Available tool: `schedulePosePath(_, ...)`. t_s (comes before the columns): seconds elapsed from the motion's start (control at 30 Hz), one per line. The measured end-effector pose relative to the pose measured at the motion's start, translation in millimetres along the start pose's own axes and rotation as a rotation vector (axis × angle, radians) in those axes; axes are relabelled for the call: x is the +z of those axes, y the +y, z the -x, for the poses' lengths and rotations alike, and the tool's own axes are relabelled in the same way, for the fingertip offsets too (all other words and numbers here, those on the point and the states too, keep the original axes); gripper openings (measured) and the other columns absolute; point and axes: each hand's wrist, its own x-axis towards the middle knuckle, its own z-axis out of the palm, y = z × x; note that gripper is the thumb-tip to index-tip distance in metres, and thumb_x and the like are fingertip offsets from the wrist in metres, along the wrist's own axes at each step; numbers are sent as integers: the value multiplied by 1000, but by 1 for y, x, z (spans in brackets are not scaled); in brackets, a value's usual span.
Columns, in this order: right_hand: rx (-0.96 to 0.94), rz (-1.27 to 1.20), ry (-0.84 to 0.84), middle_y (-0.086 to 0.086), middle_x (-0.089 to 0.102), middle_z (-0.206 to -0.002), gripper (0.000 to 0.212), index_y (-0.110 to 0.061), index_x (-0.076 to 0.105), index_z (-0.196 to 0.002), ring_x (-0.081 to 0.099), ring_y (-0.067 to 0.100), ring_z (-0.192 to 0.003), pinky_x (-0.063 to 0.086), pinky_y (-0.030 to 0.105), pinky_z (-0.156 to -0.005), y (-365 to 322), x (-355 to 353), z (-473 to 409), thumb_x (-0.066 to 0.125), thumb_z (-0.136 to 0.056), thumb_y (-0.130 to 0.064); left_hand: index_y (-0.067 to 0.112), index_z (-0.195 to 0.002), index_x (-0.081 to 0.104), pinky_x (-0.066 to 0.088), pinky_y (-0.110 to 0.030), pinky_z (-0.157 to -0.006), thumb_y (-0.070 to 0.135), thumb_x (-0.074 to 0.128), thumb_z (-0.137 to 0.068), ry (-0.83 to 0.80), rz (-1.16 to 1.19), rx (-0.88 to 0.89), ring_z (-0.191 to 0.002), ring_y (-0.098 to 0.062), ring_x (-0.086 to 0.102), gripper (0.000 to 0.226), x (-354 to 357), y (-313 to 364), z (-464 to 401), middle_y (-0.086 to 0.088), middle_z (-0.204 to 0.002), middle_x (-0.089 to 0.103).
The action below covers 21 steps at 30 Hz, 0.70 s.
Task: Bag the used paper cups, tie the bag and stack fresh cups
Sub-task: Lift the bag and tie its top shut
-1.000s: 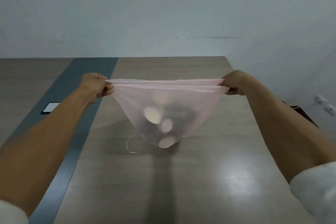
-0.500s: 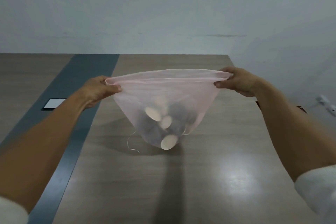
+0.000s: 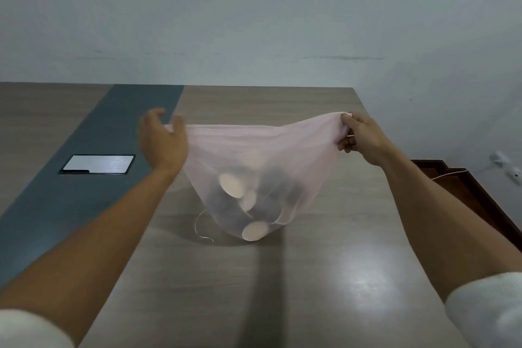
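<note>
Used paper cups (image 3: 230,185) sit bunched in the thin translucent pink plastic bag (image 3: 262,155), bottom resting on the wooden surface (image 3: 324,277). Right hand (image 3: 357,135) pinches one rim corner; left hand (image 3: 162,138) is blurry, fingers spread beside the other. Looks like tying time: gather both corners and knot.

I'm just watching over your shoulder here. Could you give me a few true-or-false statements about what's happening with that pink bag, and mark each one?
1. The cups are already inside the pink bag. True.
2. The bag's top is tied in a knot. False: it is untied, stretched between the hands.
3. The right hand pinches one corner of the bag. True.
4. The left hand has a tight fist round the other corner. False: its fingers are spread open beside the bag's edge, blurred.
5. A stack of fresh cups stands on the table. False: none is in view.
</note>
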Motion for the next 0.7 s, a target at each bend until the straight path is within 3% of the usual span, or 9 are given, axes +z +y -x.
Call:
schedulePosePath(0.1,4,6,-18,11,60,-81,21,-14,56,-98,64,29,-53,42,29,-48,-2,-1,-1,47,-103,-33,22,-147,44,19,-44,-120,50,59,-94,-353,-173,637,-148,-24,32,62,30,33,28,-2,-157,43)
schedulePosePath(0.17,6,3,-29,12,60,-83,20,-14,54,-98,66,33,-56,44,30,-48,-1,-4,-2,48,-102,-33,25,-157,26,3,-49,-125,56,51,-94,-610,-308,750,-158,-22,14,75,55,48,36,-2,-167,27)
schedulePosePath(0.27,12,1,-54,12,64,-86,17,-16,56,-99,69,36,-61,46,32,-50,1,-11,-1,48,-101,-32,22,-162,19,-11,-52,-124,49,51,-94,-800,-456,607,-159,-24,9,80,81,62,25,-6,-169,26)
schedulePosePath(0.33,18,4,-60,12,67,-87,17,-19,58,-99,70,37,-65,49,32,-51,2,-17,-1,48,-100,-32,22,-154,36,-9,-54,-123,45,51,-97,-877,-549,568,-151,-27,34,63,89,67,13,-6,-156,48)
schedulePosePath(0.43,46,18,-30,13,67,-91,16,-19,56,-97,72,36,-67,50,32,-53,5,-24,-2,47,-99,-32,20,-110,62,22,-48,-113,40,52,-101,-893,-424,521,-118,-30,59,24,90,71,1,-3,-112,67)
schedulePosePath(0.5,98,78,21,17,66,-96,15,-16,53,-97,73,35,-68,49,33,-54,10,-25,-6,45,-98,-27,13,-96,64,40,-38,-93,35,57,-101,-917,-232,451,-97,-29,62,24,87,71,-4,-6,-98,68)
schedulePosePath(0.57,113,332,141,21,65,-107,15,-12,51,-102,72,40,-82,53,38,-65,12,-17,-10,43,-96,-23,7,-91,68,44,-33,-74,30,60,-100,-963,-116,413,-84,-24,60,26,81,72,-4,-12,-94,69)
schedulePosePath(0.63,-40,710,452,21,58,-119,26,-8,50,-116,62,42,-101,51,46,-85,9,3,-9,45,-93,-19,2,-89,67,42,-32,-70,28,59,-101,-996,-90,379,-77,-20,56,29,77,74,-3,-16,-91,69)
schedulePosePath(0.7,-494,869,610,18,57,-123,41,-7,52,-128,55,39,-109,43,46,-93,5,49,2,52,-87,-14,-2,-89,65,40,-33,-70,25,58,-101,-1003,-71,332,-76,-20,52,31,76,76,-2,-17,-86,64)
